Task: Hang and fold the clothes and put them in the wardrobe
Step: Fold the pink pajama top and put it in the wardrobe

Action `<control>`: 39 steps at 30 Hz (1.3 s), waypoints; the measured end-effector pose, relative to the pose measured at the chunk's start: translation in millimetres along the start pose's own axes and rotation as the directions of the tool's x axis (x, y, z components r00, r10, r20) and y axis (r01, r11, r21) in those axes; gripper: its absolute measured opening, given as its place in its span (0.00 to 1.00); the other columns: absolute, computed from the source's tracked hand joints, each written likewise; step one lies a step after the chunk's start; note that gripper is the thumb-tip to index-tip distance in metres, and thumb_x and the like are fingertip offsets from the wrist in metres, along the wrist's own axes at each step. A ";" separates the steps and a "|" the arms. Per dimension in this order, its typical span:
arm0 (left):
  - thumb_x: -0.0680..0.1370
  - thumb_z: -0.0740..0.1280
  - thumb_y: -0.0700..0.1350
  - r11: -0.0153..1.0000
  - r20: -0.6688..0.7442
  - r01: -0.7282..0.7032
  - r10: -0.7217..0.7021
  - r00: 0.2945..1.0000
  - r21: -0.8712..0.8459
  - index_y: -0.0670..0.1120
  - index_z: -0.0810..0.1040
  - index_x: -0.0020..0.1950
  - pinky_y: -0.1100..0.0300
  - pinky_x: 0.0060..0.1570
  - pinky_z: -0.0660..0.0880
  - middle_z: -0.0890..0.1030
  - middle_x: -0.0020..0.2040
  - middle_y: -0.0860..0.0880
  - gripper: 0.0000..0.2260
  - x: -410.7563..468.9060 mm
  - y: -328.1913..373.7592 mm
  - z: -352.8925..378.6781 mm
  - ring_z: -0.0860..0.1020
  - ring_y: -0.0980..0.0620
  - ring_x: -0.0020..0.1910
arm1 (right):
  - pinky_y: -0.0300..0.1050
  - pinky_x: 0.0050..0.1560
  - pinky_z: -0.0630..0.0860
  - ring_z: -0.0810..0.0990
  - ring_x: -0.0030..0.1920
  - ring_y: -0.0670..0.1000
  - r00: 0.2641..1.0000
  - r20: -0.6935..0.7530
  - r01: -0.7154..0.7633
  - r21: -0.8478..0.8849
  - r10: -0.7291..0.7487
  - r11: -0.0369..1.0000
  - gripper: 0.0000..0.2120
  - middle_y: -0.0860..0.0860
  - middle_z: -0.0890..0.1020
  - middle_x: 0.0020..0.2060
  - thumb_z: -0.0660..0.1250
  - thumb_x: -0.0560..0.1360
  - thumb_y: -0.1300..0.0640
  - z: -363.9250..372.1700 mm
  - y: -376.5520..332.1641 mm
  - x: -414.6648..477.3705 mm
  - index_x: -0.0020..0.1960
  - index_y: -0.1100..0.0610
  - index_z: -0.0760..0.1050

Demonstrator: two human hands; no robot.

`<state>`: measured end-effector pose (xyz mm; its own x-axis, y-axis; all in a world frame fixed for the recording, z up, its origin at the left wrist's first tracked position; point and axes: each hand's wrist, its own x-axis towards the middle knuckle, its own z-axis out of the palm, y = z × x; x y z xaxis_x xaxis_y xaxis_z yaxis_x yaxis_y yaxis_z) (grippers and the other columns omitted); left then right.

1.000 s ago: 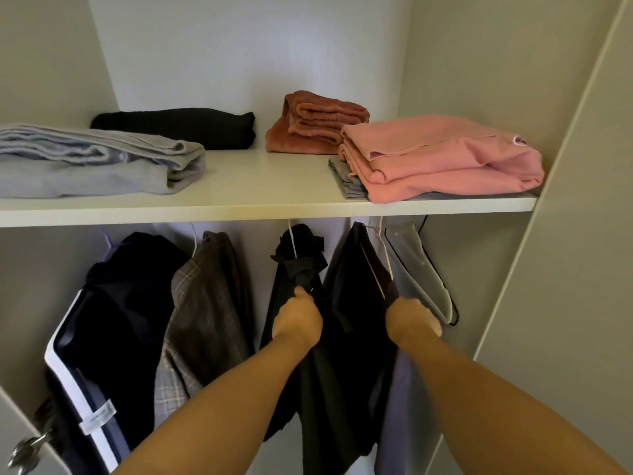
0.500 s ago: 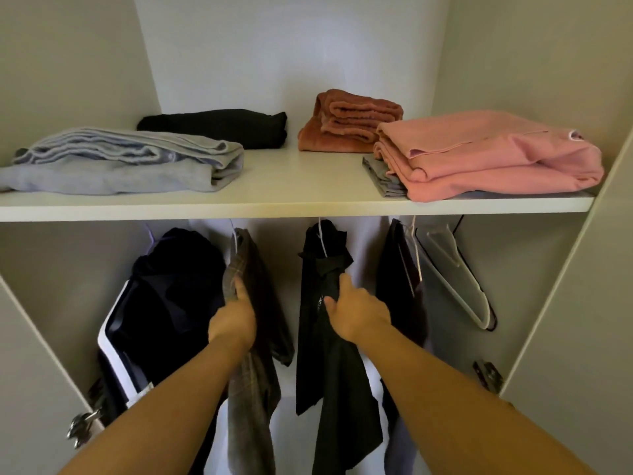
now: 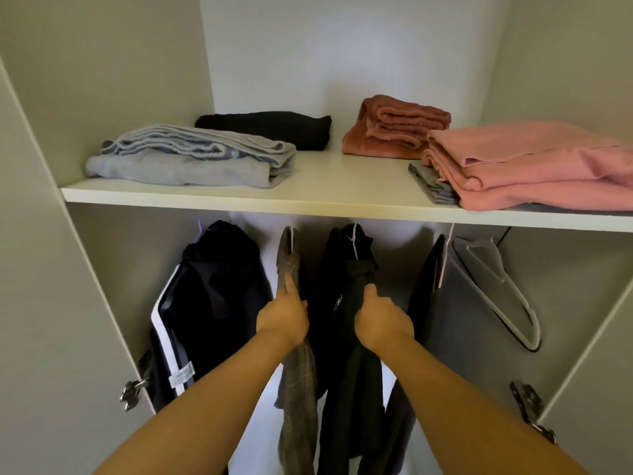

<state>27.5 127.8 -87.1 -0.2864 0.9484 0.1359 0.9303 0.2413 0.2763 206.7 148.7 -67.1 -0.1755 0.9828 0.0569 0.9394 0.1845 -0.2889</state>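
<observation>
Two hands reach into the lower half of the wardrobe [image 3: 102,97], below the shelf [image 3: 308,200].

- Left hand [image 3: 282,320]: grips the plaid garment [image 3: 298,406] partway down, fingers curled round the cloth, thumb pointing up along it. The garment hangs from a white hanger hook under the shelf.
- Right hand [image 3: 383,323]: holds the black garment [image 3: 346,269] hanging just beside the plaid one, fingers closed into the fabric, thumb upward.
- Left of both: a dark jacket with white stripes [image 3: 212,296], hung, a tag showing low on it.
- Right of the black garment: another dark garment [image 3: 424,286], seen edge-on, then two empty hangers [image 3: 496,286] tilted against the side wall.
- On the shelf, left to right: folded grey clothes [image 3: 191,159], a folded black piece [image 3: 274,128] behind them, a rust-coloured folded towel [image 3: 394,132] at the back, and a folded pink garment [image 3: 531,166] at the front right, lying on a thin grey folded item [image 3: 431,183].
- Metal door hinges show low on the left [image 3: 132,394] and on the right [image 3: 531,413].
</observation>
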 end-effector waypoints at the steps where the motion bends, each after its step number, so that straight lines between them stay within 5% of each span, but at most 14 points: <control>1: 0.85 0.54 0.53 1.000 -0.063 -0.019 0.018 0.998 -0.015 0.46 0.43 0.82 0.53 0.40 0.73 0.69 0.72 0.43 0.31 -8.9 -8.7 -6.2 0.79 0.43 0.52 | 0.49 0.39 0.76 0.79 0.43 0.55 0.999 -0.040 0.024 0.019 -0.023 1.000 0.13 0.54 0.78 0.46 0.58 0.83 0.52 -3.5 -7.0 -2.5 0.65 0.57 0.66; 5: 0.84 0.53 0.56 1.000 -0.257 0.009 -0.014 0.966 -0.023 0.47 0.57 0.80 0.56 0.40 0.73 0.70 0.72 0.47 0.26 -55.0 -58.4 -33.4 0.79 0.47 0.55 | 0.46 0.32 0.72 0.76 0.35 0.52 0.980 -0.149 0.154 0.150 -0.131 0.977 0.16 0.50 0.76 0.35 0.54 0.83 0.44 -17.9 -48.3 -12.2 0.43 0.53 0.69; 10: 0.84 0.57 0.52 0.992 -0.415 0.041 -0.088 0.905 -0.123 0.50 0.66 0.76 0.53 0.51 0.75 0.73 0.70 0.51 0.21 -95.8 -85.6 -86.7 0.79 0.46 0.58 | 0.43 0.28 0.64 0.74 0.31 0.51 0.918 -0.249 0.357 0.185 -0.308 0.916 0.20 0.49 0.75 0.32 0.53 0.83 0.43 -34.1 -115.4 -35.8 0.36 0.50 0.66; 16: 0.83 0.59 0.47 0.980 -0.613 0.167 -0.198 0.765 -0.109 0.49 0.71 0.71 0.51 0.49 0.75 0.76 0.66 0.49 0.16 -148.1 -125.1 -147.2 0.79 0.43 0.57 | 0.45 0.30 0.66 0.73 0.31 0.51 0.804 -0.275 0.582 0.185 -0.527 0.792 0.23 0.49 0.74 0.30 0.49 0.83 0.41 -51.8 -186.8 -73.8 0.35 0.51 0.64; 22: 0.78 0.66 0.40 0.954 -0.846 0.299 -0.157 0.509 0.003 0.40 0.75 0.68 0.44 0.61 0.72 0.75 0.68 0.41 0.18 -222.3 -158.0 -188.5 0.74 0.38 0.65 | 0.46 0.31 0.66 0.74 0.33 0.53 0.679 -0.277 0.734 0.242 -0.679 0.635 0.23 0.49 0.75 0.31 0.49 0.83 0.40 -58.6 -247.8 -121.5 0.36 0.53 0.65; 27: 0.74 0.67 0.42 0.824 -0.975 0.566 -0.149 0.163 -0.031 0.43 0.66 0.76 0.37 0.72 0.58 0.59 0.78 0.36 0.29 -277.7 -181.4 -213.2 0.53 0.35 0.79 | 0.49 0.36 0.66 0.72 0.39 0.57 0.558 -0.289 0.825 0.294 -0.778 0.482 0.21 0.48 0.77 0.35 0.50 0.83 0.41 -59.5 -292.8 -166.3 0.40 0.53 0.68; 29: 0.72 0.68 0.41 0.763 -0.975 0.639 -0.203 0.095 -0.096 0.42 0.62 0.78 0.33 0.71 0.57 0.55 0.79 0.34 0.35 -290.9 -188.1 -221.9 0.50 0.31 0.78 | 0.49 0.37 0.66 0.71 0.39 0.58 0.519 -0.299 0.845 0.317 -0.801 0.430 0.20 0.49 0.79 0.37 0.50 0.83 0.41 -60.5 -306.2 -181.3 0.42 0.53 0.69; 32: 0.72 0.67 0.39 0.728 -0.935 0.655 -0.342 0.095 -0.200 0.41 0.56 0.80 0.30 0.72 0.53 0.50 0.79 0.33 0.38 -296.5 -195.5 -228.7 0.47 0.28 0.78 | 0.49 0.38 0.66 0.72 0.41 0.59 0.497 -0.303 0.849 0.360 -0.813 0.385 0.19 0.51 0.79 0.38 0.50 0.83 0.42 -61.0 -321.2 -198.1 0.42 0.53 0.67; 36: 0.73 0.67 0.39 0.773 -0.911 0.599 -0.377 0.166 -0.211 0.39 0.57 0.78 0.37 0.71 0.61 0.52 0.79 0.33 0.35 -293.7 -198.0 -233.7 0.57 0.30 0.76 | 0.49 0.38 0.67 0.74 0.42 0.60 0.494 -0.323 0.850 0.375 -0.807 0.370 0.19 0.51 0.79 0.38 0.50 0.83 0.42 -58.9 -327.6 -206.3 0.41 0.53 0.66; 39: 0.71 0.67 0.37 0.789 -0.925 0.553 -0.370 0.083 -0.266 0.37 0.57 0.78 0.43 0.69 0.64 0.58 0.76 0.33 0.36 -297.0 -198.2 -242.4 0.64 0.35 0.69 | 0.48 0.37 0.68 0.75 0.42 0.60 0.505 -0.332 0.840 0.402 -0.797 0.365 0.18 0.51 0.79 0.38 0.50 0.83 0.42 -58.8 -324.8 -204.2 0.43 0.52 0.68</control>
<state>-127.4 -251.6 48.4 -0.5804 -0.2005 0.7893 0.5149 0.6606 0.5463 -45.3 -112.1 71.4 -0.7394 0.3483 0.5762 0.0770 0.8939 -0.4416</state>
